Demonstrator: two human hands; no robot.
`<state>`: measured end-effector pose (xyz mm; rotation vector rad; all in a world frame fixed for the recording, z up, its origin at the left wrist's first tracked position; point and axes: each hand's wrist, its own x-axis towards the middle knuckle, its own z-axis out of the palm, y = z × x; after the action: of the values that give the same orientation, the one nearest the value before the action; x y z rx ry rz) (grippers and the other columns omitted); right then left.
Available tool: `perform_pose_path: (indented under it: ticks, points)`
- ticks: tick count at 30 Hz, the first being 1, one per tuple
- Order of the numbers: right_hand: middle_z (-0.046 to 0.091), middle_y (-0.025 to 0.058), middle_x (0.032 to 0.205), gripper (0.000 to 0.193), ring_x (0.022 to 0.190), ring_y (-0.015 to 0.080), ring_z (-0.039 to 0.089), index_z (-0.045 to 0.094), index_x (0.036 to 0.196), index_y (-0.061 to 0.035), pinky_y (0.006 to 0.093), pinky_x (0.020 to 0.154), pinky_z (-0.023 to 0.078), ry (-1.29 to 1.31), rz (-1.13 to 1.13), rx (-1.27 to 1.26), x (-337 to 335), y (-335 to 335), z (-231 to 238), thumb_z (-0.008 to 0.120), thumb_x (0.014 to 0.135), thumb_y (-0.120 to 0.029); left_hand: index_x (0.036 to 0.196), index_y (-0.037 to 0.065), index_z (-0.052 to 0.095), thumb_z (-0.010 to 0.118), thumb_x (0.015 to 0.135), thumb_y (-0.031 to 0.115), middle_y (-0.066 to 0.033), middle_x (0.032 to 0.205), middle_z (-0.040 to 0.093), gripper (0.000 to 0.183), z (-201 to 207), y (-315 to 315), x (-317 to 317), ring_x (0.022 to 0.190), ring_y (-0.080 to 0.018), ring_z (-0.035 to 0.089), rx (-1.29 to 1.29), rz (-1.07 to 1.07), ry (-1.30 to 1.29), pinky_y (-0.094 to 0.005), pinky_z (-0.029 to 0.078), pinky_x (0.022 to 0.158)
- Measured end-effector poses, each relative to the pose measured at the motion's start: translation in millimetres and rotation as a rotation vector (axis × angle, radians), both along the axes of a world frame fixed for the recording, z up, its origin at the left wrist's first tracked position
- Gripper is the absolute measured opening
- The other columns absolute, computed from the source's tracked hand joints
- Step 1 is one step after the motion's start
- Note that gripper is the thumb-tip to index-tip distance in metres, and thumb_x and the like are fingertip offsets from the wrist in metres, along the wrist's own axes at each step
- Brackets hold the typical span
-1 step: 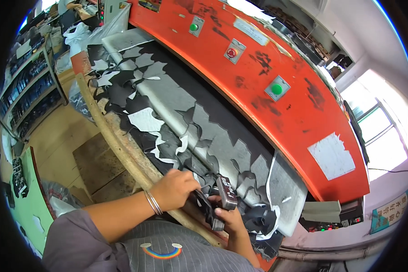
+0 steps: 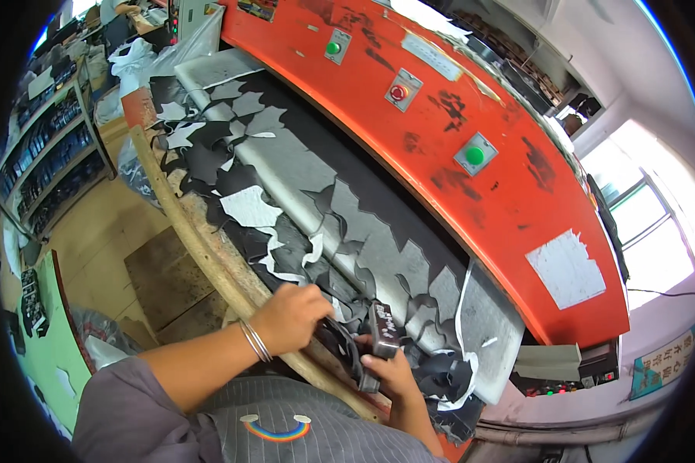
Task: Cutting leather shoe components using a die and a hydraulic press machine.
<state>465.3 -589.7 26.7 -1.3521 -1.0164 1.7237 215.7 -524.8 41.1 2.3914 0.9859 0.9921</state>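
At the near edge of the bench, my right hand [image 2: 394, 373] is closed around a dark metal cutting die [image 2: 384, 330] with pale markings on its side. My left hand [image 2: 292, 316], wearing two silver bangles, is closed on black sheet pieces [image 2: 338, 338] just left of the die. Its fingertips are partly hidden, and how many pieces it holds cannot be made out. Beyond both hands, a jagged grey-black sheet [image 2: 363, 220] with cut-out edges lies across the bed of a red press [image 2: 440, 100].
Black and white scraps [image 2: 251, 207] litter the bench behind a wooden rail [image 2: 197, 247]. Green and red buttons [image 2: 398, 92] sit on the press front. A rack [image 2: 54, 147] and a green table [image 2: 54, 324] stand at the left. A control box [image 2: 594, 370] is at the right.
My left hand has moved slightly left and up, away from the die, drawing the black pieces with it. My right hand and the die have barely moved.
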Motion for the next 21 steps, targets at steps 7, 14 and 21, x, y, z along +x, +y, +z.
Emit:
perform_pose_path:
  ticks: [7,14,21]
  points:
    - [0.042,0.0264,0.137,0.071,0.123,0.043,0.042,0.064,0.115,-0.0054,0.0451,0.104,0.037,-1.151,0.612,0.277,-72,59,38,0.08,0.065,-0.052,0.098,0.0,0.061,0.07,0.076,0.013,-0.0162,0.096,0.055,0.027,12,135,-176,0.094,-0.0343,0.056,-0.414,0.578,-0.012,-0.0399,0.045,0.084]
    - [0.044,0.0196,0.138,0.082,0.129,0.0358,0.04,0.049,0.13,-0.0034,0.0445,0.102,0.036,-1.181,0.724,0.844,-254,201,66,0.081,0.064,-0.041,0.119,0.004,0.058,0.071,0.078,0.029,-0.0221,0.136,0.041,0.049,-11,276,-339,0.131,-0.0371,0.033,-0.503,0.775,0.395,-0.0467,0.031,0.106]
    - [0.036,0.01,0.147,0.106,0.139,0.0274,0.029,0.026,0.147,-0.0188,0.0485,0.108,0.03,-1.601,1.05,0.896,-402,324,24,0.085,0.059,-0.031,0.124,0.015,0.056,0.07,0.077,0.044,-0.0212,0.151,0.026,0.057,-30,370,-413,0.143,-0.0364,0.015,-0.595,0.51,0.546,-0.0528,0.02,0.111]
